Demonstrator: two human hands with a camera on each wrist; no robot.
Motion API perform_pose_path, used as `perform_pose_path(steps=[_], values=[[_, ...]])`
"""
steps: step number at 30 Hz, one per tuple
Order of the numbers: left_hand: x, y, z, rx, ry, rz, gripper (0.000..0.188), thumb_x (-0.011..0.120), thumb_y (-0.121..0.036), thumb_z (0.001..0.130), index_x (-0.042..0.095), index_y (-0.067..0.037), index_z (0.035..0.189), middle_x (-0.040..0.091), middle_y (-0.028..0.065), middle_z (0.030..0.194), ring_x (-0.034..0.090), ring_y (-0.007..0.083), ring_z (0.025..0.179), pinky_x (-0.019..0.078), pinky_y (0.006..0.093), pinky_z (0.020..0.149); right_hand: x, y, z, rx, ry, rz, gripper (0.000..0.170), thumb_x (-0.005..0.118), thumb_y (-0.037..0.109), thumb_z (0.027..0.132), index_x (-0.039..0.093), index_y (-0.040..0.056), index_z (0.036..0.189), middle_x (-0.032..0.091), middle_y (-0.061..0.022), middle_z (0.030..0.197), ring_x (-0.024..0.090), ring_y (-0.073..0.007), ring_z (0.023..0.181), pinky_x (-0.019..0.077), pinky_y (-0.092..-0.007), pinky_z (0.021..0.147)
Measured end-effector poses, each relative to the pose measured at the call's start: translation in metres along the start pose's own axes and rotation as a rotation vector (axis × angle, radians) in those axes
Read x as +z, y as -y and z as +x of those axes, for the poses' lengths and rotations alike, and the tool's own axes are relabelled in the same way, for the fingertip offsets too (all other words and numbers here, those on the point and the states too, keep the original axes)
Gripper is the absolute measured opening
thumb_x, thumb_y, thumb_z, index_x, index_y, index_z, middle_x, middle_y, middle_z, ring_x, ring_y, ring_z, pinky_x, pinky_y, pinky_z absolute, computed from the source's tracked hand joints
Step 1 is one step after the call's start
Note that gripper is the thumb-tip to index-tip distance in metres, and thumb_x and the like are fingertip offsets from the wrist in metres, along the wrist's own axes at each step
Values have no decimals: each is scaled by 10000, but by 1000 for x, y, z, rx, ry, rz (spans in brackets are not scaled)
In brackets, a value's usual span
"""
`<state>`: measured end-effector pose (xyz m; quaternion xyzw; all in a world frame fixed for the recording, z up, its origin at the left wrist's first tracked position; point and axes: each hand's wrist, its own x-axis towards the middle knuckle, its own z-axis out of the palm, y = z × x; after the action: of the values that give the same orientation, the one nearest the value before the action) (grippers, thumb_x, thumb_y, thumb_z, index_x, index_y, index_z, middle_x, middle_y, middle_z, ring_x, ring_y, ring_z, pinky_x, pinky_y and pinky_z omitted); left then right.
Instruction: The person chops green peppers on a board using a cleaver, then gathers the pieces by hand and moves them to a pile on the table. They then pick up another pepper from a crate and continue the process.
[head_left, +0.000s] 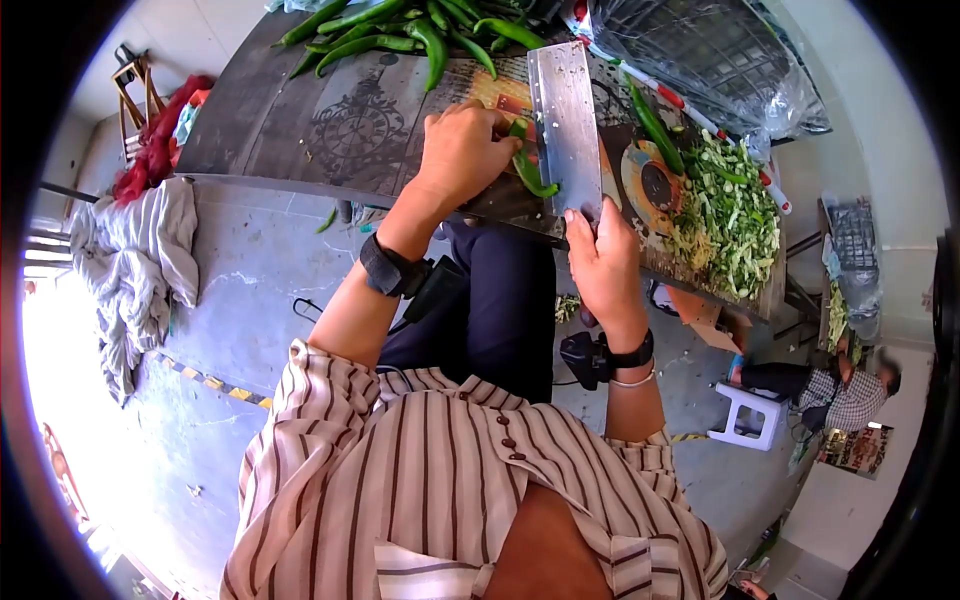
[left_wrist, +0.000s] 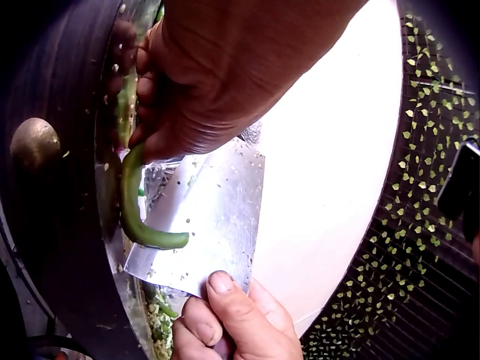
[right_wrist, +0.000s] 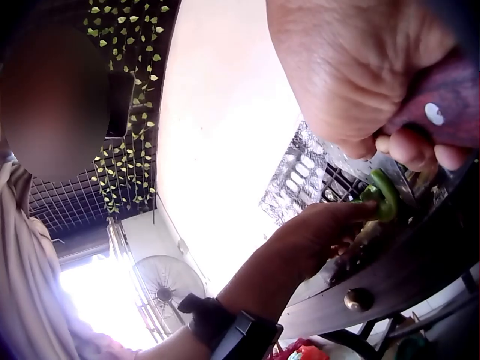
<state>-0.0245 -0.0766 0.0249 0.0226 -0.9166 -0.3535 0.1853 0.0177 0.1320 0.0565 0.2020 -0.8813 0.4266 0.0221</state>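
Observation:
My left hand grips one end of a curved green chili pepper near the table's front edge. In the left wrist view the pepper hangs below the fingers, its free end bent across the blade. With my right hand I hold a broad cleaver, thumb at the heel of its blade. Its dark reddish handle shows in the right wrist view, fingers curled round it. The blade stands just right of the pepper, with small bits stuck to it.
Whole green peppers lie at the back of the table. Chopped pepper is heaped at the right, a whole pepper beside it. A plastic-wrapped black crate stands behind. A person sits at far right near a white stool.

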Motion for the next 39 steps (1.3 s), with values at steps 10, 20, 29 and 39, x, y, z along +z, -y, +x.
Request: perform_pose_path(steps=[10,20,29,39], values=[[0,1,4,-2,21,52,278,723,-289,781,749,-49,919,683,158,946,654,355,881,493,445,828,5,3,5,-138,-58,-73,207,602,98,948,471,-44,875,599,-264,726,594,-460,660,461,-458,554],[-3,-1,6,-44,77,51,287,717,-288,778,752,-58,945,696,168,956,665,360,879,510,445,831,7,0,10,-142,-64,-59,236,601,117,953,450,-37,857,576,-269,713,572,-466,655,445,-459,550],[-4,-1,6,-67,95,29,302,727,-296,786,752,-57,969,704,156,962,679,340,885,517,419,838,8,-4,12,-117,-65,-46,181,598,123,959,517,-30,908,605,-161,704,558,-251,575,453,-361,561],[-2,0,7,-92,106,-18,258,694,-321,779,776,-129,930,719,138,882,666,321,903,420,445,864,17,-12,23,-173,-87,-36,168,588,119,963,530,-37,947,626,-157,724,588,-248,595,470,-355,573]])
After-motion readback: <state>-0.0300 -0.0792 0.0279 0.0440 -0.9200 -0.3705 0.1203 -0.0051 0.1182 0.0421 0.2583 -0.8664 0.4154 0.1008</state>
